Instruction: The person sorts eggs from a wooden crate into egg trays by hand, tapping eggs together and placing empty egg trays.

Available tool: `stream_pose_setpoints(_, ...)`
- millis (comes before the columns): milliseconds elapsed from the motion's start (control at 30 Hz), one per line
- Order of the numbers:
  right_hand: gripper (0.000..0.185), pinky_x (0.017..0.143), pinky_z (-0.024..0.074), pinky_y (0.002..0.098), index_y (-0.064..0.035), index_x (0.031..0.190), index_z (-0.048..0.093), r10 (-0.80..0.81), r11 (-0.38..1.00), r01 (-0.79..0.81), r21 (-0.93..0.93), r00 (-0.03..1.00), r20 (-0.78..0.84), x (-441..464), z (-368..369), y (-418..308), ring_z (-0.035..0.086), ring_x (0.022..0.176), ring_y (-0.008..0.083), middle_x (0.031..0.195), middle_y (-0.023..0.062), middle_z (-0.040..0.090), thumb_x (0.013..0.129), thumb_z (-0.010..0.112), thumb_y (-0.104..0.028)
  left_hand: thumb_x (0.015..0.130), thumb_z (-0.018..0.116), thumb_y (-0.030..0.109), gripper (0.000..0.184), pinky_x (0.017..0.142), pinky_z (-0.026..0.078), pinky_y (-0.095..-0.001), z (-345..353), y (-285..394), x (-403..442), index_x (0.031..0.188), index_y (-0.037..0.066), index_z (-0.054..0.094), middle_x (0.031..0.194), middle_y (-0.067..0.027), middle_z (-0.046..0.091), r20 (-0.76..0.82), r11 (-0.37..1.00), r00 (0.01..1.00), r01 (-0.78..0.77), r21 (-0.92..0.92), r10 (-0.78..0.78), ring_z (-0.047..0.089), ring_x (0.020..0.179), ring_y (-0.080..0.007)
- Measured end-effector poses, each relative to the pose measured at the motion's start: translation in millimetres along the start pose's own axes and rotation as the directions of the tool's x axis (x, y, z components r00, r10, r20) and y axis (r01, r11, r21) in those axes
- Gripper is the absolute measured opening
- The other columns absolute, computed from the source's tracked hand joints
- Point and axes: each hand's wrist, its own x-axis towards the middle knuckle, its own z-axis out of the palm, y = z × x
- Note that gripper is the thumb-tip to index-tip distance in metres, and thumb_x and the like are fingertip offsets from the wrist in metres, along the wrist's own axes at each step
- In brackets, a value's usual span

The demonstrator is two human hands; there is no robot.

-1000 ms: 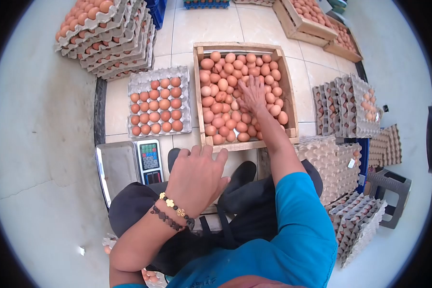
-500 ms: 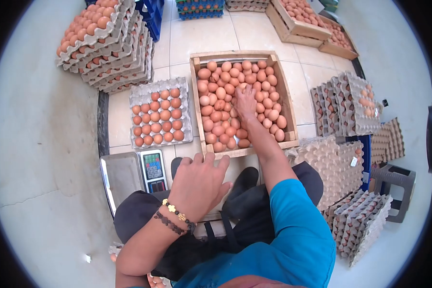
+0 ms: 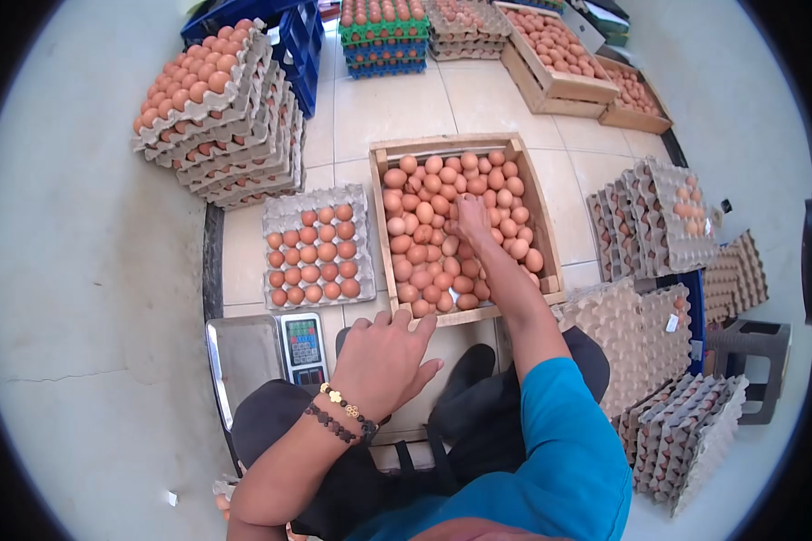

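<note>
A wooden crate (image 3: 558,261) full of loose brown eggs (image 3: 425,213) stands on the tiles in front of me. My right hand (image 3: 472,217) reaches into it with fingers curled down among the eggs; what lies under the fingers is hidden. My left hand (image 3: 381,356), with beaded bracelets at the wrist, hovers by the crate's near left corner, palm down, fingers apart and holding nothing. Left of the crate lies a grey egg tray (image 3: 289,215), its nearer rows filled with eggs and some cups at the far left bare.
A digital scale (image 3: 304,340) with a steel pan sits left of my knees. Tall stacks of filled trays (image 3: 244,135) stand at far left and at right (image 3: 645,221). Bare trays (image 3: 627,329) and a grey stool (image 3: 760,370) are on my right. Two more egg crates (image 3: 564,77) stand behind.
The view has tilted up, so everything sits lower in the picture. My right hand's fingers, earlier stretched forward over the eggs, are now curled in. My left hand keeps its spread pose.
</note>
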Motion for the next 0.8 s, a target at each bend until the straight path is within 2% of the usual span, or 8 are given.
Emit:
stream_pose_setpoints(200, 0.046, 0.084, 0.0561, 0.0416, -0.0018, 0.104, 0.070, 0.126, 0.931, -0.135, 0.340, 0.991, 0.050, 19.3, -8.7, 19.0, 0.066, 0.095, 0.0326, 0.104, 0.0165, 0.069, 0.067, 0.082, -0.027, 0.089, 0.065, 0.036, 0.046, 0.079, 0.053, -0.0429, -2.5, -11.6, 2.6, 0.125, 0.009, 0.059, 0.103, -0.0143, 0.065, -0.053, 0.996, 0.998, 0.014, -0.084, -0.018, 0.067, 0.094, -0.0325)
stream_pose_setpoints(300, 0.056, 0.081, 0.0570, 0.0400, 0.0001, 0.112, 0.071, 0.032, 0.900, -0.049, 0.433, 0.998, 0.046, 3.5, -67.4, 11.3, 0.070, 0.091, 0.0278, 0.103, 0.0156, 0.071, 0.067, 0.084, -0.029, 0.089, 0.064, 0.031, 0.040, 0.079, 0.053, -0.0441, -5.9, -19.4, 8.4, 0.124, 0.011, 0.061, 0.099, -0.0153, 0.066, -0.090, 0.994, 0.994, 0.045, -0.103, -0.055, 0.066, 0.093, -0.0327)
stream_pose_setpoints(333, 0.065, 0.089, 0.0521, 0.0346, -0.0023, 0.117, 0.070, -0.067, 0.917, 0.035, 0.397, 0.996, 0.067, 15.1, -73.7, 13.0, 0.066, 0.104, 0.0251, 0.109, 0.0179, 0.070, 0.063, 0.086, -0.034, 0.089, 0.062, 0.025, 0.039, 0.080, 0.053, -0.0455, -9.3, -22.4, 11.8, 0.125, 0.012, 0.061, 0.101, -0.0162, 0.067, -0.084, 0.987, 0.994, 0.056, -0.154, -0.069, 0.066, 0.093, -0.0333)
stream_pose_setpoints(467, 0.068, 0.097, 0.0496, 0.0328, -0.0002, 0.120, 0.068, -0.285, 0.758, 0.228, 0.611, 0.959, -0.004, -10.8, -147.9, -28.9, 0.065, 0.109, 0.0230, 0.116, 0.0154, 0.070, 0.064, 0.089, -0.033, 0.091, 0.061, 0.020, 0.045, 0.084, 0.054, -0.0413, -4.8, -49.6, 39.4, 0.134, 0.006, 0.056, 0.113, -0.0194, 0.067, -0.223, 0.943, 0.974, -0.039, -0.332, -0.038, 0.068, 0.096, -0.0317)
stream_pose_setpoints(567, 0.060, 0.098, 0.0489, 0.0322, -0.0004, 0.118, 0.069, -0.443, 0.587, 0.341, 0.734, 0.894, -0.062, -69.3, -210.7, -76.2, 0.064, 0.109, 0.0226, 0.116, 0.0161, 0.070, 0.068, 0.088, -0.028, 0.095, 0.062, 0.027, 0.049, 0.085, 0.055, -0.0356, 5.3, -50.7, 55.6, 0.136, 0.001, 0.053, 0.113, -0.0171, 0.067, -0.380, 0.744, 0.901, -0.104, -0.660, -0.211, 0.068, 0.097, -0.0255)
stream_pose_setpoints(600, 0.057, 0.097, 0.0493, 0.0320, -0.0003, 0.118, 0.069, -0.474, 0.519, 0.304, 0.799, 0.880, -0.027, -92.7, -228.9, -91.2, 0.064, 0.108, 0.0197, 0.114, 0.0141, 0.070, 0.070, 0.088, -0.025, 0.097, 0.063, 0.031, 0.052, 0.086, 0.055, -0.0310, 9.8, -52.7, 63.0, 0.138, 0.001, 0.052, 0.112, -0.0105, 0.066, -0.402, 0.599, 0.891, -0.208, -0.773, -0.209, 0.066, 0.098, -0.0178)
stream_pose_setpoints(700, 0.053, 0.092, 0.0517, 0.0294, -0.0006, 0.118, 0.068, -0.531, 0.460, 0.520, 0.720, 0.811, -0.246, -138.0, -242.9, -110.0, 0.065, 0.099, 0.0161, 0.111, 0.0105, 0.070, 0.073, 0.086, -0.021, 0.097, 0.064, 0.030, 0.048, 0.086, 0.055, -0.0300, -9.6, -36.2, 54.8, 0.136, 0.003, 0.054, 0.113, -0.0056, 0.065, -0.158, 0.031, 0.977, -0.155, -0.987, -0.142, 0.065, 0.097, -0.0134)
stream_pose_setpoints(800, 0.046, 0.088, 0.0532, 0.0275, 0.0001, 0.117, 0.068, -0.515, 0.377, 0.544, 0.750, 0.796, -0.319, -160.7, -241.8, -117.3, 0.066, 0.097, 0.0156, 0.109, 0.0106, 0.070, 0.077, 0.082, -0.018, 0.098, 0.064, 0.028, 0.043, 0.090, 0.054, -0.0283, -13.6, -29.3, 45.7, 0.132, 0.004, 0.058, 0.114, -0.0032, 0.064, -0.152, -0.024, 0.985, -0.154, -0.988, -0.083, 0.063, 0.100, -0.0108)
